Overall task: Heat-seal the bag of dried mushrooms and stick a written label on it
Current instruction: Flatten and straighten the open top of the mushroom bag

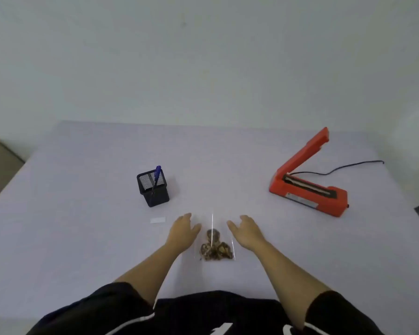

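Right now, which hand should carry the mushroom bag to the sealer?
Right, probably. The right hand is open beside the bag, on the same side as the orange sealer with its arm raised. The left hand is nearer the pen holder and label.

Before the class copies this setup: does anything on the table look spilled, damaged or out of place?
Nothing stands out. The mushrooms are inside the bag, the pen stands in its holder, and the sealer sits open.

Glossy clear plastic bag (pixel 213 238); black metal-mesh pen cup (pixel 153 188); matt tablecloth (pixel 82 238).
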{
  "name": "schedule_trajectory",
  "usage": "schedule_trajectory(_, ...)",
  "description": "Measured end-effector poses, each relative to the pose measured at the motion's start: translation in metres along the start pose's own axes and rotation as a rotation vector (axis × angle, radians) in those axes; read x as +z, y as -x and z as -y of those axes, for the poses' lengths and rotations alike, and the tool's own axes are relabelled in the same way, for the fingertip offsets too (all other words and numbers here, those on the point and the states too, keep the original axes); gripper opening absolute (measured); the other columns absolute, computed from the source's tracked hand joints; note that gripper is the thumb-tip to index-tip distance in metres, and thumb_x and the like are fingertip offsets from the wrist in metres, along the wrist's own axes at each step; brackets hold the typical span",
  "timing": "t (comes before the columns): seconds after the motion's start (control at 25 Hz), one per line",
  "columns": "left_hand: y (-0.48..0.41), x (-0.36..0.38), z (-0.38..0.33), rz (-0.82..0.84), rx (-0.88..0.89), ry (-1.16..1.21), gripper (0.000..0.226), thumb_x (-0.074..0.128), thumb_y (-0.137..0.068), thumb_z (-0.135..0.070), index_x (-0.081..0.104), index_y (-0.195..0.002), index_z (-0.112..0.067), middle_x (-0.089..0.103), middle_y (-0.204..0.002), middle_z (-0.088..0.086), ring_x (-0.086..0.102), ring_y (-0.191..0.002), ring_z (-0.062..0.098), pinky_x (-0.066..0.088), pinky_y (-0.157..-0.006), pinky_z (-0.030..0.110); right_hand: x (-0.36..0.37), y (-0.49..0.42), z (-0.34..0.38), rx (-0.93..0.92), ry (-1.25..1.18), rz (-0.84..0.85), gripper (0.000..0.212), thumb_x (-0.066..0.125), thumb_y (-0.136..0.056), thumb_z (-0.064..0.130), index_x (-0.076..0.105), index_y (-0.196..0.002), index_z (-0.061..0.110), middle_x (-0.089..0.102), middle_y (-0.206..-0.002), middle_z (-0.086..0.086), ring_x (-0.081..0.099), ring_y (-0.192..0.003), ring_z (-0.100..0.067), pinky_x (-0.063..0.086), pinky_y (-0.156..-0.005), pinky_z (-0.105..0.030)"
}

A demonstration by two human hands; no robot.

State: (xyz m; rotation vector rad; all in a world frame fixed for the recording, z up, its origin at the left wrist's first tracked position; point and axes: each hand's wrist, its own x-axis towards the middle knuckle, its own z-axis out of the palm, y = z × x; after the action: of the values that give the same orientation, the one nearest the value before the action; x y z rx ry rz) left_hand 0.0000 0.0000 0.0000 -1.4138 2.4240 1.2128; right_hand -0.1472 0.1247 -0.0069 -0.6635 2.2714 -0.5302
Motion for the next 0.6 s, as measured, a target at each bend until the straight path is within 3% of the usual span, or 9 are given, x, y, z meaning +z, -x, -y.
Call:
schedule_trajectory(0.16,-0.002,0.012,0.003,-0.002,-0.220,0.266,0.049,0.055,-0.091,-0.026,0.041,-0.134,-0.004,0.058,-0.120,0.017,0.055,-0.111,0.030,0.043,-0.096,0.036,0.013,-0.006,-0.007,0.065,-0.120,0.031,0.052,0.049,-0.094,0.036,0.042,-0.131,0.001,0.053,-0.131,-0.014,0.050,-0.119,-0.028,0.038,-0.098,-0.030)
schedule_trajectory(0.24,-0.005,0.017,0.005,0.002,-0.261,0.336,0.034,0.059,-0.088,-0.023,0.054,-0.118,-0.007,0.063,-0.110,0.015,0.059,-0.102,0.029,0.048,-0.094,0.037,0.017,-0.008,-0.007,0.051,-0.140,0.022,0.036,0.051,-0.093,0.028,0.054,-0.118,0.002,0.060,-0.120,-0.013,0.056,-0.108,-0.025,0.041,-0.090,-0.028)
schedule_trajectory(0.32,-0.008,0.015,0.004,-0.007,-0.250,0.368,0.005,0.059,-0.087,-0.016,0.062,-0.089,-0.012,0.065,-0.089,0.011,0.061,-0.084,0.024,0.054,-0.087,0.040,0.019,-0.009,-0.007,0.011,-0.130,-0.006,0.023,0.053,-0.092,0.020,0.061,-0.105,0.003,0.065,-0.109,-0.013,0.056,-0.091,-0.020,0.041,-0.080,-0.024)
schedule_trajectory(0.36,-0.009,0.013,0.005,0.005,-0.240,0.385,0.008,0.058,-0.087,-0.013,0.061,-0.080,-0.014,0.064,-0.081,0.009,0.060,-0.077,0.022,0.055,-0.083,0.039,0.021,-0.008,-0.009,0.000,-0.140,-0.008,0.020,0.053,-0.091,0.018,0.063,-0.101,0.004,0.066,-0.103,-0.011,0.054,-0.085,-0.017,0.040,-0.075,-0.022)
schedule_trajectory(0.48,-0.011,0.000,0.004,0.037,-0.205,0.489,0.013,0.055,-0.090,-0.011,0.060,-0.078,-0.011,0.062,-0.081,0.010,0.060,-0.074,0.021,0.054,-0.072,0.034,0.014,-0.006,-0.003,-0.042,-0.233,-0.015,0.009,0.053,-0.092,0.018,0.060,-0.091,0.012,0.062,-0.089,-0.005,0.056,-0.083,-0.018,0.041,-0.069,-0.023)
schedule_trajectory(0.6,-0.015,-0.028,-0.004,0.015,-0.064,0.572,0.012,0.056,-0.091,-0.013,0.060,-0.080,-0.013,0.063,-0.081,0.007,0.062,-0.082,0.023,0.053,-0.076,0.031,-0.013,-0.004,0.014,-0.166,-0.344,-0.069,0.010,0.052,-0.093,0.018,0.056,-0.083,0.016,0.061,-0.082,-0.003,0.060,-0.080,-0.019,0.044,-0.063,-0.017)
